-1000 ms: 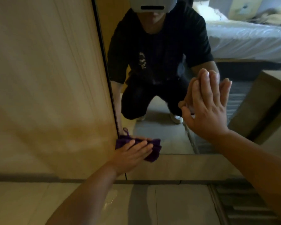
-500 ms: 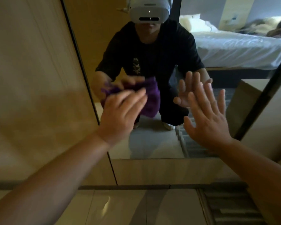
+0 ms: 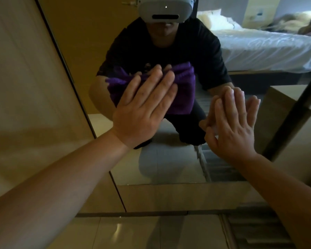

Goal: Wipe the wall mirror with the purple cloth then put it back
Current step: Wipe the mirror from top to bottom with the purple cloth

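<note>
The wall mirror point(image 3: 169, 168) fills the middle of the view, framed by a thin dark edge. My left hand point(image 3: 144, 108) lies flat with spread fingers on the purple cloth point(image 3: 185, 90), pressing it against the glass at mid height. The cloth bunches out above and to the right of the fingers. My right hand point(image 3: 235, 124) rests flat on the glass to the right, fingers together and pointing up, holding nothing. The mirror reflects a crouching person in a black shirt with a white headset.
A beige wall panel point(image 3: 29, 87) stands left of the mirror and another panel point(image 3: 298, 159) on the right. Below the mirror run a wooden base strip point(image 3: 178, 196) and glossy floor tiles point(image 3: 133, 232). A bed with white sheets point(image 3: 267, 45) shows in the reflection.
My left hand has carried the cloth from the mirror's lower left corner up and right to mid height. My right hand has stayed flat on the glass.
</note>
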Motion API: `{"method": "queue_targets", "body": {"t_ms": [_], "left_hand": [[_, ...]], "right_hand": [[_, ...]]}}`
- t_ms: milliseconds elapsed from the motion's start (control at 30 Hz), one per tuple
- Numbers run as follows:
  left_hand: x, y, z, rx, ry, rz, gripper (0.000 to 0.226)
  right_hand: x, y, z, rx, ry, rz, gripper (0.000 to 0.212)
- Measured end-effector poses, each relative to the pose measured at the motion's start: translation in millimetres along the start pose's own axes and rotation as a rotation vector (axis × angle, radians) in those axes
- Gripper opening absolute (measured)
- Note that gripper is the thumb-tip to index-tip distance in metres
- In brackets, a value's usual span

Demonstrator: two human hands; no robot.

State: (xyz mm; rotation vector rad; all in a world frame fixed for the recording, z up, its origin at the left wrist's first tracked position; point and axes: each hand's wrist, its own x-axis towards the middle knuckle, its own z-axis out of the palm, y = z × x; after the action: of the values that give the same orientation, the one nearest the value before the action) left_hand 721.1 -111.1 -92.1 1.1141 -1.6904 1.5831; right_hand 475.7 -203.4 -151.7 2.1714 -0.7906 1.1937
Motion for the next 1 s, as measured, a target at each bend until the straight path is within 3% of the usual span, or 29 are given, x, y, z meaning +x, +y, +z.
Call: {"method": "queue_targets", "body": {"t_ms": [267, 433, 500, 700, 800, 1000], "left_hand": [[-126.1, 50.0, 5.2, -0.077, -0.126, 0.108, 0.049], [-253.5, 99.4, -2.2, -0.092, -0.437, 0.308, 0.057], [-274.7, 110.7, -7.6, -0.141, -0.518, 0.31, 0.054], [-241.2, 106.2, -26.8, -0.317, -0.677, 0.253, 0.047], [-203.1, 107.3, -35.7, -0.421, -0.679, 0.112, 0.044], [-54.0, 73.0, -36.3, -0.43, -0.293, -0.085, 0.037]], "right_hand": [[-2.0, -0.2, 5.2, 0.023, 0.031, 0.009, 0.072], [-2.1, 2.8, 11.1, -0.004, 0.094, 0.008, 0.067], [-0.9, 2.7, 14.7, -0.024, 0.149, -0.023, 0.068], [0.1, 0.8, 5.9, -0.047, 0.062, 0.001, 0.072], [0.5, 3.6, -5.4, -0.085, -0.077, 0.011, 0.069], [-0.8, 11.4, -44.0, -0.015, -0.24, -0.017, 0.075]]}}
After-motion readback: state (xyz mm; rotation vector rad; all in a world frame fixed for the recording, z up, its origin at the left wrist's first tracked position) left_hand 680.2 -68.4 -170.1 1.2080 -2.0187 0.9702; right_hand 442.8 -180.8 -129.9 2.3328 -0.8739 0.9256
